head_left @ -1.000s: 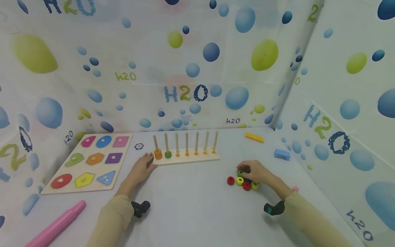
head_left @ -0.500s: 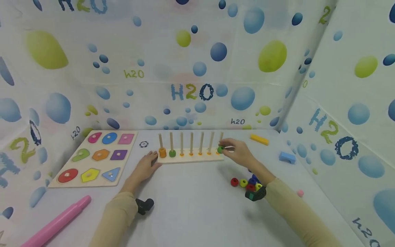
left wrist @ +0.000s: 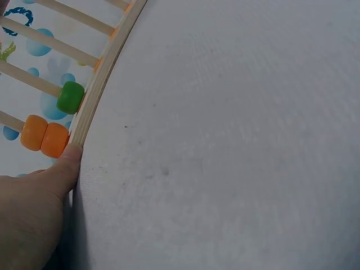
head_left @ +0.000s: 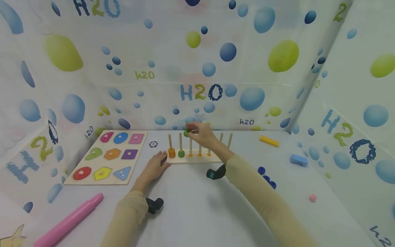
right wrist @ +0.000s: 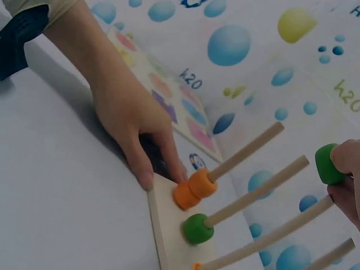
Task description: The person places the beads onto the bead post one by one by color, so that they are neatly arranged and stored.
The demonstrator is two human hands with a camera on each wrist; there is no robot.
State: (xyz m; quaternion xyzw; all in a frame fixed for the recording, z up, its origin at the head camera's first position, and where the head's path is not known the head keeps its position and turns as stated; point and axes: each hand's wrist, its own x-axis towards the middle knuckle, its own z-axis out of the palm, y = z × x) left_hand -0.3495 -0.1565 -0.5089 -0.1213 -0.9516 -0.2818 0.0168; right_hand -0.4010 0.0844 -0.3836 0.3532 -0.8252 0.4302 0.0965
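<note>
Small green ring [head_left: 186,133], light and hard (likely slippery), pinched at its rim by right hand [head_left: 203,134]; left hand [head_left: 155,166] flat, steadying peg board [head_left: 172,160].

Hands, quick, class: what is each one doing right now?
Left hand: open, fingers resting against the end of the peg board.
Right hand: pinching a green bead near the peg tops.

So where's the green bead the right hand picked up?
Head view: the green bead is pinched in the right hand, above the peg board, near the second and third pegs from the left.
</note>
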